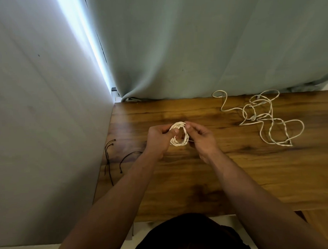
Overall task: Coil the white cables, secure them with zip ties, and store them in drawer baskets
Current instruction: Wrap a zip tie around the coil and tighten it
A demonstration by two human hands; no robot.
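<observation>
Coiled white cable: gripped by my left hand and right hand; loose cables, black zip ties on table

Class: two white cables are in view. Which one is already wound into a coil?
The coiled cable held between both hands; the loose cable sprawls tangled on the table's right.

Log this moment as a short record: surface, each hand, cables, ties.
surface: wooden table
left hand: grips the left side of the coiled cable
right hand: pinches the coil's right side
loose cable: uncoiled tangle, far right of table, apart from the hands
zip ties: black, lying at the left edge, untouched
coil tie: none visible on it
backdrop: grey-green curtain
</observation>
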